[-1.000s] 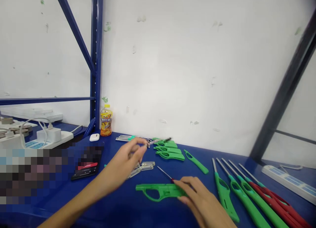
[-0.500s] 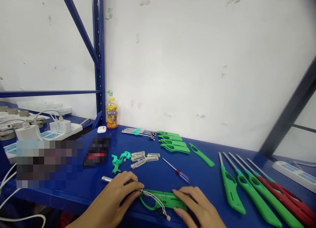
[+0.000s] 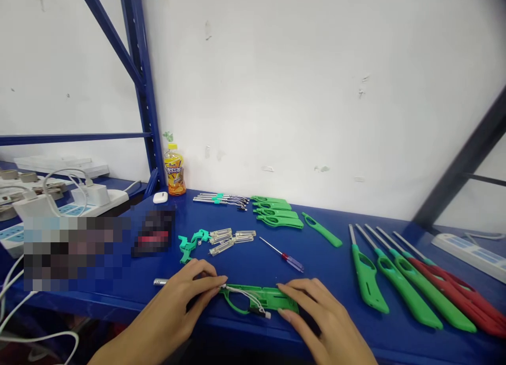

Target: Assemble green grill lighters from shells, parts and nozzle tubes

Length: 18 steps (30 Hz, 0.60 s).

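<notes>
The only writing is on the label of the orange drink bottle [image 3: 174, 170], far back and left of the green shell [image 3: 276, 299], and it is too small to read.

Well left of the shell there is one white power strip [image 3: 85, 203]. Behind it lie about five clear tubes [image 3: 227, 237], one red-handled screwdriver [image 3: 282, 255], four green handle halves [image 3: 276, 213] laid side by side and a single one [image 3: 322, 229]. Well right of it lie three green lighters [image 3: 395, 286] and two red lighters [image 3: 458, 296].

The shell lies flat near the front edge of the blue bench [image 3: 237, 267], with white wires [image 3: 247, 295] looped across it. The left hand [image 3: 185, 296] has its fingers drawn together over a metal tube [image 3: 160, 282], whose tip pokes out to the left, and its fingertips touch the shell's left end. The right hand [image 3: 316, 315] has its fingers loosely spread and presses flat on the shell's right end.
</notes>
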{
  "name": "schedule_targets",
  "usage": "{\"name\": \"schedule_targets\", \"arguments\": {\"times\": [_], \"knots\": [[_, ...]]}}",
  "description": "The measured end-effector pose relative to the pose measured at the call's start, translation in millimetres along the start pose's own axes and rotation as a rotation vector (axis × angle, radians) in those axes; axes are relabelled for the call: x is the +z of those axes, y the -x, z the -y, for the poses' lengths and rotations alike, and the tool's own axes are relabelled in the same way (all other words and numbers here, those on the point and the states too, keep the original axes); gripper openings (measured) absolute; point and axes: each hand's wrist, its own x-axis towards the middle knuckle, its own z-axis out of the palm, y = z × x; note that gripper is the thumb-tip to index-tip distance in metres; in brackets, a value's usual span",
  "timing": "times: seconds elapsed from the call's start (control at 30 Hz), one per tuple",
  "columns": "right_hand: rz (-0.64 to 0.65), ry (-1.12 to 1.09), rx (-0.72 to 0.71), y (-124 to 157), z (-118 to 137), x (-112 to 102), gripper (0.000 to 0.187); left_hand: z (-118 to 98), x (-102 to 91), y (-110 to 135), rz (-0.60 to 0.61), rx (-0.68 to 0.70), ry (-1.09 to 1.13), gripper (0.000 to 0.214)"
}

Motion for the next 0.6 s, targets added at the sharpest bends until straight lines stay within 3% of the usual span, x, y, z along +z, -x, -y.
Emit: {"name": "schedule_targets", "arguments": {"times": [0.3, 0.6], "knots": [[-0.047, -0.017, -0.035, 0, -1, 0, 0.034, -4, -3.2, 3, 0.022, 0.005, -0.080, 0.036], [0.013, 0.008, -0.043, 2, -5, -2, 0.034, -17, -15.2, 7, 0.070, -0.017, -0.068, 0.033]]}}
